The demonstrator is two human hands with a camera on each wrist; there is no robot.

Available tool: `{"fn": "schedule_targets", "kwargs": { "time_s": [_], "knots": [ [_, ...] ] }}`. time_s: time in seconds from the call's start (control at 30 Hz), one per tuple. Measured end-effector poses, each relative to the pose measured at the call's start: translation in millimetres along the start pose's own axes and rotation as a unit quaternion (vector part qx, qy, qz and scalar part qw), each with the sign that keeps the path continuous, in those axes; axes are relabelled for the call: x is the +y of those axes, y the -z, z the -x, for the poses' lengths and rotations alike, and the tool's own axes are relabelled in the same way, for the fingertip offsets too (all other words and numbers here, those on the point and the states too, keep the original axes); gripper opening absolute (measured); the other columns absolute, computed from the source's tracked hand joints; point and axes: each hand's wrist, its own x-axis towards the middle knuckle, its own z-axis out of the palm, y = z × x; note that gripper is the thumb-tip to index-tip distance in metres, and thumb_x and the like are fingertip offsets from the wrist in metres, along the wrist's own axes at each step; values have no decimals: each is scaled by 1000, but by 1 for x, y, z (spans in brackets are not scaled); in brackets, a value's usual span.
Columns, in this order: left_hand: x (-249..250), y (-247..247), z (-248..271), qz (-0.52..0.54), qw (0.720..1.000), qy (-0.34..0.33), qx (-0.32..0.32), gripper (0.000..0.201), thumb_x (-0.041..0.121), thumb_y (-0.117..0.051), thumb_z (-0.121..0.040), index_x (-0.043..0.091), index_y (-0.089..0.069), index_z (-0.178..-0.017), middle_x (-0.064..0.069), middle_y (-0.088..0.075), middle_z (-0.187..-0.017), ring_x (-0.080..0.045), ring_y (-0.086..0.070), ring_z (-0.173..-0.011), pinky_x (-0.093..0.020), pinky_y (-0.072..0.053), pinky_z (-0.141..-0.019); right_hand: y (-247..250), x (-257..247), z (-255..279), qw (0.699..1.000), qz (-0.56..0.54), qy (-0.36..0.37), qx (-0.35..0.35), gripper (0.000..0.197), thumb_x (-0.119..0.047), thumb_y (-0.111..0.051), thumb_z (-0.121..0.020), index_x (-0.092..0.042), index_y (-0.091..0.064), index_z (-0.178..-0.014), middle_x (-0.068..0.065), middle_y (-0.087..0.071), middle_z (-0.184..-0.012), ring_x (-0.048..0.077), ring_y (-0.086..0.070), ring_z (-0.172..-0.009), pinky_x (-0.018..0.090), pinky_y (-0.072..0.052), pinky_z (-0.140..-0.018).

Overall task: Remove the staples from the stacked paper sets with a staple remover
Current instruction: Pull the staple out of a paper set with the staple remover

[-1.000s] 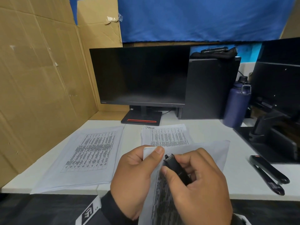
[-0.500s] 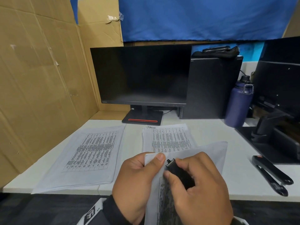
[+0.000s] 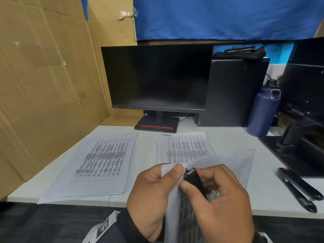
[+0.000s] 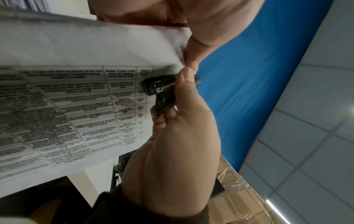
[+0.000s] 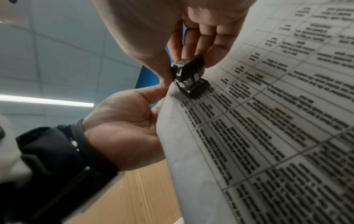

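My left hand (image 3: 175, 171) pinches the top left corner of a stapled paper set (image 3: 228, 165), raised above the table's front edge. Thumb and fingers of my right hand (image 3: 196, 183) grip a small black staple remover (image 3: 190, 173). Its metal jaws sit against the printed page at that corner, right beside my left thumb. The left wrist view shows the remover (image 4: 162, 86) on the paper (image 4: 95, 50). In the right wrist view the remover (image 5: 189, 75) presses on the sheet (image 5: 268, 136). The staple itself is hidden.
Two more printed stacks lie on the white table (image 3: 70, 197): one at the left (image 3: 98, 162), one in the middle (image 3: 184, 146). A black stapler (image 3: 298, 186) lies at the right. A monitor (image 3: 157, 78), a blue bottle (image 3: 263, 109) and a cardboard wall (image 3: 43, 85) ring the desk.
Both hands keep their holds almost in place. The remover's tip has crept a little closer to my left thumb at the paper's corner.
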Motion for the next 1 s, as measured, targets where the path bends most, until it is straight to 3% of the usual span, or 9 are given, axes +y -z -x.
{"fn": "schedule_targets", "kwargs": {
  "time_s": [0.17,0.23,0.33,0.5,0.67,0.83,0.93,1.0],
  "knots": [
    [1,0,-2,-10,1000,14,6,16,18,-71,-83,9,-79,-73,-18,-73,-72,-22,-69,-59,-28,-55,-59,4,4,0,993,102,58,-14,23,-33,-81,-69,-31,-68,-88,-15,-61,-86,5,-61,-80,23,-47,-65],
    [0,1,-2,-19,1000,12,9,18,17,-71,-85,10,-79,-71,-17,-73,-70,-21,-68,-59,-28,-55,-59,6,3,0,993,106,55,-14,22,-34,-81,-69,-28,-72,-87,-15,-63,-85,6,-62,-80,20,-48,-65],
    [0,2,-2,-35,999,0,16,14,20,-73,-82,10,-79,-73,-20,-75,-75,-26,-70,-67,-34,-56,-71,7,3,-3,999,16,-26,-19,20,-33,-88,-70,-32,-72,-83,-13,-69,-82,6,-67,-78,11,-49,-66],
    [0,6,-5,-33,999,5,23,15,19,-76,-79,5,-79,-80,-29,-75,-85,-32,-70,-76,-44,-58,-81,8,2,-12,984,-80,-132,-90,31,-23,-87,-71,-43,-73,-90,-10,-75,-81,13,-70,-70,32,-60,-67],
    [-1,8,-9,-25,999,17,22,23,20,-77,-74,0,-79,-87,-34,-75,-93,-36,-71,-80,-50,-57,-86,11,5,-17,975,-91,-150,-134,28,-21,-83,-77,-45,-75,-89,-10,-77,-84,14,-72,-76,30,-60,-75],
    [-2,14,-13,-12,999,39,10,23,15,-74,-79,-4,-78,-92,-33,-75,-91,-35,-72,-76,-46,-57,-82,15,6,-21,972,-81,-144,-169,20,-23,-73,-88,-42,-78,-91,-13,-77,-82,7,-72,-77,31,-58,-79],
    [-3,14,-14,-13,998,53,20,26,16,-75,-79,-4,-78,-94,-36,-74,-97,-38,-71,-83,-53,-56,-88,15,5,-23,971,-79,-155,-162,14,-22,-79,-83,-36,-78,-85,-13,-76,-83,7,-71,-76,29,-59,-76],
    [-6,13,-15,-12,997,64,32,26,17,-77,-77,-4,-78,-93,-38,-74,-98,-39,-70,-85,-56,-55,-91,14,7,-22,976,-53,-147,-153,23,-22,-84,-76,-40,-75,-88,-16,-74,-86,7,-69,-77,24,-58,-74]
  ]
}}
